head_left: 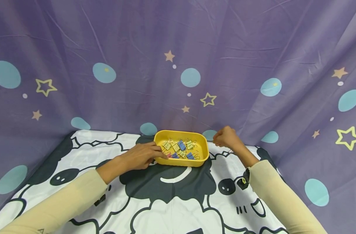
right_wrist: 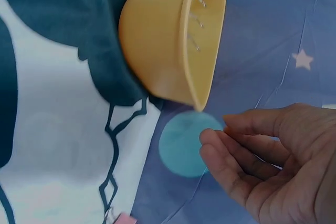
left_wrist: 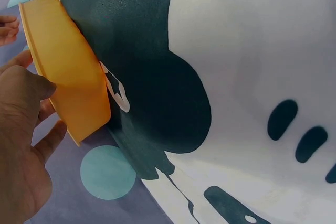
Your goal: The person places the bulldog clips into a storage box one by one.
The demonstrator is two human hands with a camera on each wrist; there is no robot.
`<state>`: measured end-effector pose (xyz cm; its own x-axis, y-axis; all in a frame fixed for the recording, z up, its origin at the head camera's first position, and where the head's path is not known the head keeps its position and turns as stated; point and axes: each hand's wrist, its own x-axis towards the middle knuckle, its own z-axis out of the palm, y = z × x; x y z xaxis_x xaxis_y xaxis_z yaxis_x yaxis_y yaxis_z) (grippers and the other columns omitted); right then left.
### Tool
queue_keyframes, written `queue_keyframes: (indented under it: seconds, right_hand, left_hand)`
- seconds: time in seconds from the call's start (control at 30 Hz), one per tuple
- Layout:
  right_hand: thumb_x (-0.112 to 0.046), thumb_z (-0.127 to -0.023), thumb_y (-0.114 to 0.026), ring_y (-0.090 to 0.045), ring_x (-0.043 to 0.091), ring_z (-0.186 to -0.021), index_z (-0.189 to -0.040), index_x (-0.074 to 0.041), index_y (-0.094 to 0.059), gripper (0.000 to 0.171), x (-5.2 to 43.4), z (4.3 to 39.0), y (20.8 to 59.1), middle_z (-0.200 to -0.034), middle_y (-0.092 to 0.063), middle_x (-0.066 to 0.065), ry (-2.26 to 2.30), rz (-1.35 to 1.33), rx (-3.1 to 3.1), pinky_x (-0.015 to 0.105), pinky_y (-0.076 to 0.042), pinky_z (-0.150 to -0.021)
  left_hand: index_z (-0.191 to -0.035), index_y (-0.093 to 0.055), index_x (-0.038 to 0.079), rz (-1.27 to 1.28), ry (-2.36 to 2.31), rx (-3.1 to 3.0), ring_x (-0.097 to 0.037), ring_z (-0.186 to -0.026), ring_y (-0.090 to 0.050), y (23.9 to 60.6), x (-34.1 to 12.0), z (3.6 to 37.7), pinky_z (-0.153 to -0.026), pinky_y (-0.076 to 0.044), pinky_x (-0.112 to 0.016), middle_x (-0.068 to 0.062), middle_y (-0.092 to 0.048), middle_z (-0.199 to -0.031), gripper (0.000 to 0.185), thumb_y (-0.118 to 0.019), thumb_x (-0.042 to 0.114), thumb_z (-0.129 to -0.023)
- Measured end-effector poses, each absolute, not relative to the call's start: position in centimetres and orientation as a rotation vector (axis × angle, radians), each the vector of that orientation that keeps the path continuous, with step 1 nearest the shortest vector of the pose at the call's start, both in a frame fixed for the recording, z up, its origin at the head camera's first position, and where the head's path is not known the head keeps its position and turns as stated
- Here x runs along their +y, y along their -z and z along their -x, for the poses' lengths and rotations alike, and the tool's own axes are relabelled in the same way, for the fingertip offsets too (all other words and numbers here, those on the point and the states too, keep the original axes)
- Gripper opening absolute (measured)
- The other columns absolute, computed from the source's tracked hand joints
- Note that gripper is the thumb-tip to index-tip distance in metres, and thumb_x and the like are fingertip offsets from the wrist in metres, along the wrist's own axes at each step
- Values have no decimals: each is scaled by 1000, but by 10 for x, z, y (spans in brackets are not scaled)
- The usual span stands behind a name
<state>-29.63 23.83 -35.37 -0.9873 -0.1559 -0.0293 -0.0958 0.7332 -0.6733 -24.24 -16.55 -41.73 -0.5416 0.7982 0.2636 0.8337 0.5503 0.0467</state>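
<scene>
A yellow plastic tray (head_left: 180, 162) holds several small binder clips, among them a blue clip (head_left: 181, 145), a pale yellow clip (head_left: 190, 145) and a pink one partly hidden by fingers. My left hand (head_left: 141, 155) grips the tray's left front corner, its thumb against the outer wall in the left wrist view and a finger reaching over the rim. Just past the right end of the tray, my right hand (head_left: 225, 137) is raised. Its fingers (right_wrist: 231, 169) are loosely bent, thumb tip close to the index fingertip, with nothing visible between them.
A black-and-white cartoon cloth (head_left: 172, 214) covers the table. Behind its far edge hangs a purple curtain (head_left: 131, 97) with stars and blue ovals. On the cloth right of the tray lies a pink binder clip (right_wrist: 125, 219), cut by the right wrist view's lower edge.
</scene>
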Motion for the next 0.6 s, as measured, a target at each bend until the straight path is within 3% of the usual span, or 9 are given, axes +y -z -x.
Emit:
queue_keyframes:
  seconds: [0.2,0.33,0.43,0.6]
  right_hand:
    - [-5,-91,-77,-74,13,-65,-100,9,-85,18,260,300,363,-79,-82,16,1081,164,2897,30,-65,-65]
    - [-12,-86,-81,-69,10,-57,-91,-2,-87,12,295,326,394,-68,-78,4,1070,141,2937,24,-55,-54]
    - [-16,-85,-85,-71,15,-54,-84,-7,-86,9,318,347,416,-65,-77,2,1024,58,2972,28,-56,-52]
    - [-30,-83,-91,-75,24,-61,-77,-13,-83,20,337,366,430,-62,-76,0,826,-156,3052,44,-62,-71]
  left_hand:
    - [-138,-80,36,1369,240,-2599,-15,-105,-60,418,-167,242,-74,-46,-26,9,-79,-130,63,-68,-9,-96]
    - [-139,-80,37,1366,248,-2605,-15,-107,-62,418,-167,242,-76,-47,-26,9,-79,-132,63,-67,-9,-97]
    - [-139,-80,36,1372,255,-2602,-15,-107,-62,418,-168,242,-74,-46,-26,8,-79,-132,63,-67,-9,-97]
    - [-140,-80,35,1379,249,-2605,-17,-112,-65,415,-166,242,-77,-53,-29,9,-79,-133,61,-67,-7,-98]
